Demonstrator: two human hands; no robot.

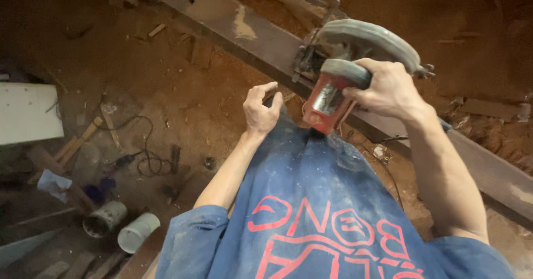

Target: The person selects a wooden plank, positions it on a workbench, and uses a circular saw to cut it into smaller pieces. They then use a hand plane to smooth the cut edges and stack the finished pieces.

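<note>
Dusty blue shirt [327, 201]; right hand [388, 87] grips saw [344, 68] (red-bodied).

Red-bodied circular saw [333, 98] with grey guard, blue red-lettered shirt [311, 212], dark brown beam [250, 32]

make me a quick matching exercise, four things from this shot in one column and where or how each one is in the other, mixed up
Things:
1. right hand
2. left hand
3. circular saw
4. two buckets

Places or states:
A. on the dirt floor at lower left, lying tipped over
B. resting on the long dark wooden beam
C. fingers curled, holding nothing, beside the beam
D. closed on the saw's red motor housing

Pairs: 1-D, 2-C, 3-B, 4-A
</note>
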